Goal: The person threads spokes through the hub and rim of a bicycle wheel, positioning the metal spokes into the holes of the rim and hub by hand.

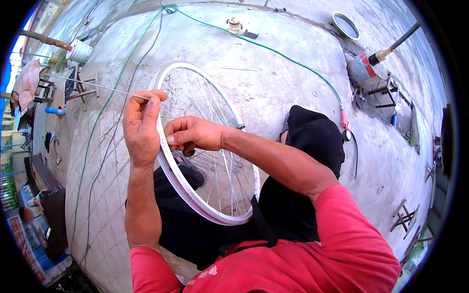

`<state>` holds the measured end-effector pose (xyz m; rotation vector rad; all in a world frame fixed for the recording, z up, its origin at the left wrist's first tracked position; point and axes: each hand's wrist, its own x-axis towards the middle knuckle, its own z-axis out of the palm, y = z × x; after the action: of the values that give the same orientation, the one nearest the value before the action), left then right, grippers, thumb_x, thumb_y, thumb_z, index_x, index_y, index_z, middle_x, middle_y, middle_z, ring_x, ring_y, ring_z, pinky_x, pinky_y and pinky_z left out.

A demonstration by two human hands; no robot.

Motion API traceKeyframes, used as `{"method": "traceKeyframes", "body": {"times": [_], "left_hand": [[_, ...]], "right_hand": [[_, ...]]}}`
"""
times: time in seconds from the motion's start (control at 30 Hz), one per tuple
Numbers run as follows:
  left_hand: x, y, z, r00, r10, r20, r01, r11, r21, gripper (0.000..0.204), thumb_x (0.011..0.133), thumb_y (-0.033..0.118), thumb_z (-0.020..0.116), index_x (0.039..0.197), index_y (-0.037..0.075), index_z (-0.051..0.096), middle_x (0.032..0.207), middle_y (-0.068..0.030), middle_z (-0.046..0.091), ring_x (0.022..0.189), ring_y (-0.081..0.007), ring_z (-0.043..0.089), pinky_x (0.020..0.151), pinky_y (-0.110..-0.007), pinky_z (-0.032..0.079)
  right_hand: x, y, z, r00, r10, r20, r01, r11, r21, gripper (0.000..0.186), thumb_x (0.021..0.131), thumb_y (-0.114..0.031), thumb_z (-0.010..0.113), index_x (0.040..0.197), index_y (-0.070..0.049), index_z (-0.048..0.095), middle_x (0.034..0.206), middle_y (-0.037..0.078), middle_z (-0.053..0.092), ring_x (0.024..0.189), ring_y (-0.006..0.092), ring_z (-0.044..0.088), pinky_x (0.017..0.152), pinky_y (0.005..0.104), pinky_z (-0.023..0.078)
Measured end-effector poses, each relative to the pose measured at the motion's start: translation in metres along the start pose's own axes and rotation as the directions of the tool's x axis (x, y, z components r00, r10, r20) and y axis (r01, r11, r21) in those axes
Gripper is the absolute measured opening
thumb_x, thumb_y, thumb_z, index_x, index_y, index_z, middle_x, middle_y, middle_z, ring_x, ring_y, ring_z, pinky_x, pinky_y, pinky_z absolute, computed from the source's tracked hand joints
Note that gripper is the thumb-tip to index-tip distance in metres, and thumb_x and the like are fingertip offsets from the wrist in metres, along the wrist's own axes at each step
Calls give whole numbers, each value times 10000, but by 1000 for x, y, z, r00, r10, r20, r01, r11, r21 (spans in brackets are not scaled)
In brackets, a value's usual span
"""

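A silver bicycle wheel rim [171, 171] with thin spokes [218, 163] stands tilted between my knees, its lower edge against my lap. My left hand [141, 124], at the rim's left side, pinches a long thin metal spoke [93, 84] between thumb and fingers. That spoke sticks out far to the upper left, and its other end passes toward the inside of the rim. My right hand [195, 133] reaches across the wheel, fingers closed close to the rim's inner side. What they grip is hidden. Just below these fingers is a small dark round part [188, 153].
A green hose [273, 48] curves across the concrete floor to a red-handled air gauge [344, 119]. Further off are a bucket [362, 71], a round basin [345, 26], a small jug [234, 25] and low stools [404, 217]. At the left, a person [39, 222] sits.
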<state>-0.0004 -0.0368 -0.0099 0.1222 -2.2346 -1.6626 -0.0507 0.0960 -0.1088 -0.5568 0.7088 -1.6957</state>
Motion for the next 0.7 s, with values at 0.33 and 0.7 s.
{"method": "traceKeyframes", "body": {"times": [0.33, 0.7], "left_hand": [[-3, 2, 1, 995, 58, 75, -60, 998, 27, 202, 1030, 177, 513, 1127, 12, 578, 1129, -127, 658, 1116, -209, 596, 1036, -374, 416], [-3, -1, 4, 988, 106, 109, -101, 994, -50, 139, 1015, 111, 529, 1094, 9, 580, 1121, -122, 654, 1137, -224, 592, 1031, -378, 425]], "right_hand": [[-6, -11, 5, 999, 48, 19, -47, 996, -78, 204, 997, -275, 606, 917, -91, 645, 797, -20, 616, 665, 66, 567, 561, 218, 430], [-8, -3, 0, 999, 22, 25, -22, 1000, 19, 162, 976, -233, 646, 932, -76, 644, 796, -19, 614, 700, 71, 565, 583, 231, 447]]}}
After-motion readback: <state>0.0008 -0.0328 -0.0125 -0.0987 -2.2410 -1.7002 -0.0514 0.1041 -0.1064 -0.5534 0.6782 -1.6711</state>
